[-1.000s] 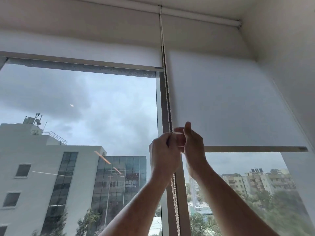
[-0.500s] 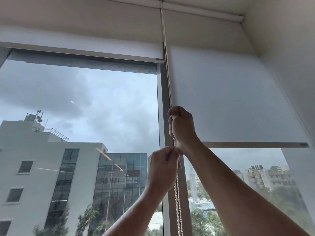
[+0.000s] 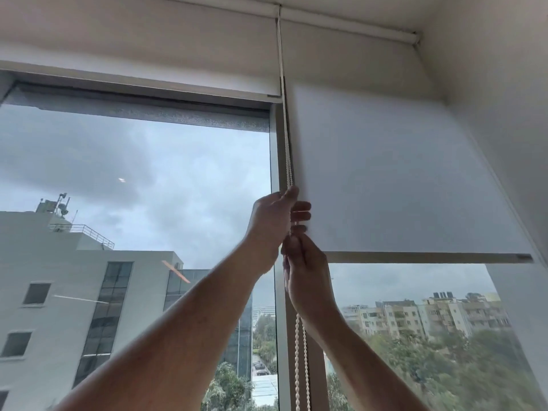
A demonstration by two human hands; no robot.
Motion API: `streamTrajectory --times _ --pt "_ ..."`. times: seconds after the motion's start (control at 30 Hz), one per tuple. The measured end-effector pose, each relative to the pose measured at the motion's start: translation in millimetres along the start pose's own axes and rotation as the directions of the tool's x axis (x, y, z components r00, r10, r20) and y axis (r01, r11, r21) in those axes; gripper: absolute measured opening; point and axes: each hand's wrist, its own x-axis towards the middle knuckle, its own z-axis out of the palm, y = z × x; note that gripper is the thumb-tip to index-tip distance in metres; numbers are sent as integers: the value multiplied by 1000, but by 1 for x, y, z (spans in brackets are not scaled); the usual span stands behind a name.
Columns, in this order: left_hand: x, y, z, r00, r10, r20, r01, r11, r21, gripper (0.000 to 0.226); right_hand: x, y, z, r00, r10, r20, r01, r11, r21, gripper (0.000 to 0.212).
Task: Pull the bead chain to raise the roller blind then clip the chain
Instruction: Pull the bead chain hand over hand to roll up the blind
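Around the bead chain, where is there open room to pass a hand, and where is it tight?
Open: along the chain above the left hand, and below the right hand where its loop hangs. Tight: where both hands stack against the right blind's edge.

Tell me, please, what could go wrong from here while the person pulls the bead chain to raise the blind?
1. Both hands, left hand above right hand, grip the bead chain close together; a sideways tug could jerk it at the roller.
2. Two strands hang side by side; grabbing the wrong one would likely lower the right blind instead.
3. Its bottom bar sits well below the left blind; no chain clip is visible, so a released chain might let it drop.
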Motion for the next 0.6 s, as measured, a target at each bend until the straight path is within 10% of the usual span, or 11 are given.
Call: streamTrajectory --times 0.27,0.6 --pt "-14 -28 6 961 239 -143 -162 898 409 32 -26 14 -24 989 87 123 -92 995 29 42" --pt "-21 -42 6 940 319 -120 -243 874 422 32 24 -11 -30 966 254 50 -259 935 244 57"
